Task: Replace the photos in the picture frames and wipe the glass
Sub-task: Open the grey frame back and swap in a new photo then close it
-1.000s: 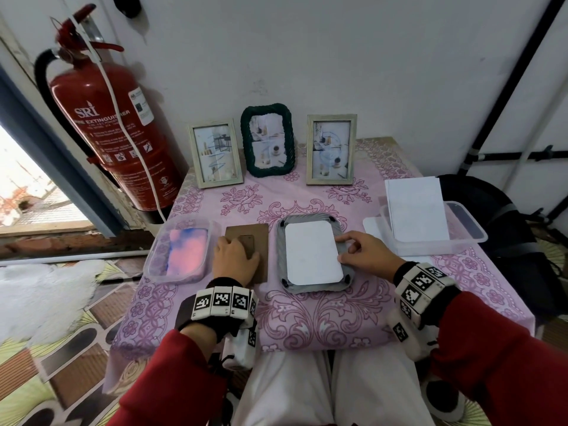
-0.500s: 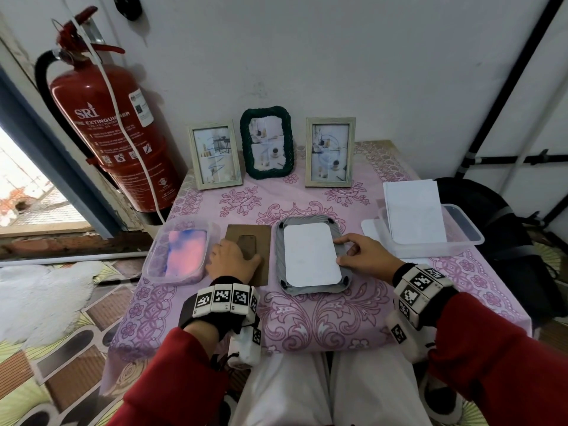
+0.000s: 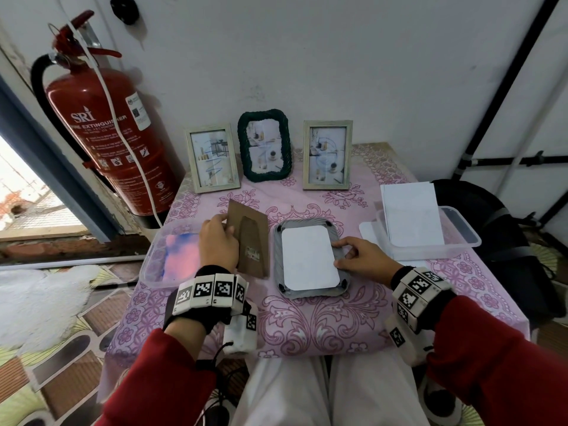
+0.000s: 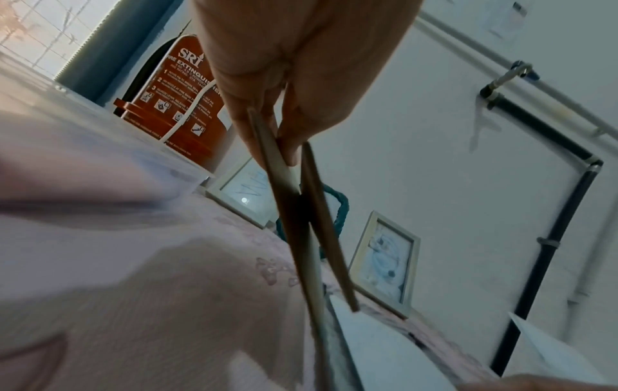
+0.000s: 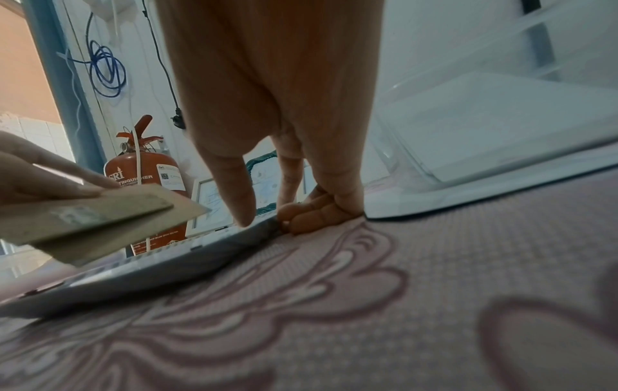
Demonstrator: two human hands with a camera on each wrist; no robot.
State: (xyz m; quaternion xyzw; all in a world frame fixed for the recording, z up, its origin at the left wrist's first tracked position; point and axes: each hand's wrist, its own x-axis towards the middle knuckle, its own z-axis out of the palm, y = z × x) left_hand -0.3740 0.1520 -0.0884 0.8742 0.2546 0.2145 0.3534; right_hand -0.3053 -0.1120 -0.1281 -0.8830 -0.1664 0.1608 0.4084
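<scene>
- Head view: I see my left hand (image 3: 218,242) gripping the brown backing board (image 3: 249,238) by its left edge, lifted and tilted above the desk (image 3: 307,318), just left of the grey frame (image 3: 310,259)
- The grey frame lies face down on the pink cloth with a white photo (image 3: 309,256) resting in its opening
- My right hand (image 3: 362,256) rests at the frame's right edge, fingertips touching the frame and the photo's edge, fingers partly curled, clasping nothing
- Three frames stand against the wall: pale left frame (image 3: 212,158), green frame (image 3: 265,146), pale right frame (image 3: 327,155)
- A clear tub (image 3: 461,238) with white sheets (image 3: 412,213) sits to the right; another tub with a pink-blue cloth (image 3: 181,256) sits to the left, beside the extinguisher (image 3: 104,133)
- Left wrist view: my fingers (image 4: 254,127) pinch the board (image 4: 291,211) edge-on, its stand flap (image 4: 331,238) splayed away from it; the pale frames and the green one show behind, blurred
- Right wrist view: my thumb (image 5: 239,190) points down onto the grey frame's rim (image 5: 187,254), the other fingers (image 5: 317,209) folded against its edge on the cloth; the board (image 5: 100,219) hangs at left in my left hand, off the desk
</scene>
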